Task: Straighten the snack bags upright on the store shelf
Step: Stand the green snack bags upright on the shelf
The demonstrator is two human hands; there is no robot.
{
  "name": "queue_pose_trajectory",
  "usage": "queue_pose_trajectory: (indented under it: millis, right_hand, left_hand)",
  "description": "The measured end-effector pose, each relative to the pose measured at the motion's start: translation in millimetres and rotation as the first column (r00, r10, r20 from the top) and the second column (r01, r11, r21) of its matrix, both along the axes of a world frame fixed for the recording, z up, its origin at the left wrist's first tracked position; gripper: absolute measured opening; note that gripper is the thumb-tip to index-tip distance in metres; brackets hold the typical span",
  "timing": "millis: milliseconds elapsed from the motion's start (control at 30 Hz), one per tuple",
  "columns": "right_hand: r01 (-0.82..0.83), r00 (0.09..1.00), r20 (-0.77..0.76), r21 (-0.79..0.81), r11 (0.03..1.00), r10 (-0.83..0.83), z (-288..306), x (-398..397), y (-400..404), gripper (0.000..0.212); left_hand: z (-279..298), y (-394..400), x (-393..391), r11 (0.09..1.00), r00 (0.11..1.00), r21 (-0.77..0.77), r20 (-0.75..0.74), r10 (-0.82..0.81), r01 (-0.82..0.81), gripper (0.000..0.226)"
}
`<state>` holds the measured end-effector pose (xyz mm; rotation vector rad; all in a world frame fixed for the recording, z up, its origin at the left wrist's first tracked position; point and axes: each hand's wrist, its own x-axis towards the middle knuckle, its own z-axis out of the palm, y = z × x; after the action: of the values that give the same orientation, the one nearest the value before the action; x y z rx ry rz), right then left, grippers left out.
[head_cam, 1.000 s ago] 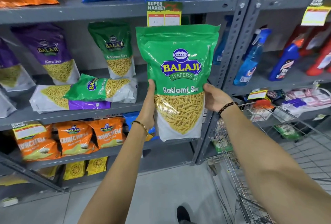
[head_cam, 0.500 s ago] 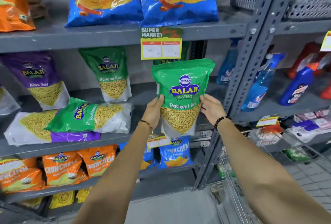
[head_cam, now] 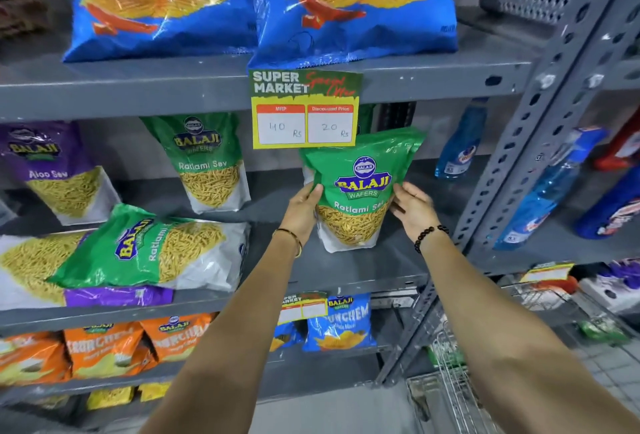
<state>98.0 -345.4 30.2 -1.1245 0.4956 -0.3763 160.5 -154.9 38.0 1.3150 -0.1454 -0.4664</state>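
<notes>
We are holding a green Ratlami Sev bag [head_cam: 360,191] between both hands on the middle shelf [head_cam: 363,270], just under the hanging price tag [head_cam: 304,109]. Our left hand [head_cam: 303,210] is pressing against the bag's left edge and our right hand [head_cam: 412,208] against its right edge, the fingers [head_cam: 398,206] of each wrapping flat around the sides, so both are closing on the bag rather than spreading wide. The bag is standing with its long axis running nearly vertical, its top leaning slightly to the right, and its white base appears to be resting on the shelf surface, though we cannot be sure it is bearing its full weight there. The bag is lying directly between our hands, equally near to each.

To the left, another green bag [head_cam: 145,250] is lying flat on its side across a purple bag [head_cam: 114,295], long axis horizontal, and nearer our left hand. We are judging that this fallen pair comes next, once the held bag is balancing alone.
</notes>
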Motion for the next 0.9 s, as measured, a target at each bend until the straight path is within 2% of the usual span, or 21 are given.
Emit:
queue_pose_trajectory:
  millis: [167,300,400,533,667,767,900]
  right_hand:
    - [0.054,0.996,-0.074,-0.010,0.998,-0.055,1,-7,9,0.040]
    - [0.197,0.956,-0.226,0.013,0.980,-0.189,-10,-20,26,0.039]
    - [0.246,0.907,-0.350,-0.005,0.969,-0.233,-20,-36,50,0.041]
    - [0.252,0.884,-0.402,-0.018,0.968,-0.238,-26,-50,97,0.038]
    - [0.114,0.916,-0.385,-0.031,0.993,-0.117,-22,-52,160,0.040]
    - [-0.034,0.926,-0.378,-0.047,0.998,0.014,-15,-47,209,0.042]
    - [-0.235,0.912,-0.392,-0.272,0.933,0.116,-3,-24,249,0.038]
  left_hand:
    - [-4,10,-9,0.997,1.000,0.075,-0.013,0.016,-0.015,0.037]
    - [-17,35,-31,0.995,0.984,0.044,-0.153,0.094,-0.089,0.026]
    - [-29,59,-57,0.995,0.964,-0.001,-0.245,0.101,-0.104,0.041]
    - [-34,101,-93,0.996,0.936,-0.053,-0.347,0.055,-0.078,0.055]
    - [-41,157,-113,0.998,0.928,-0.008,-0.369,0.055,-0.063,0.061]
    - [-45,195,-110,0.981,0.902,-0.027,-0.397,0.168,-0.194,0.057]
    - [-40,229,-91,0.930,0.853,-0.028,-0.410,0.323,-0.366,0.045]
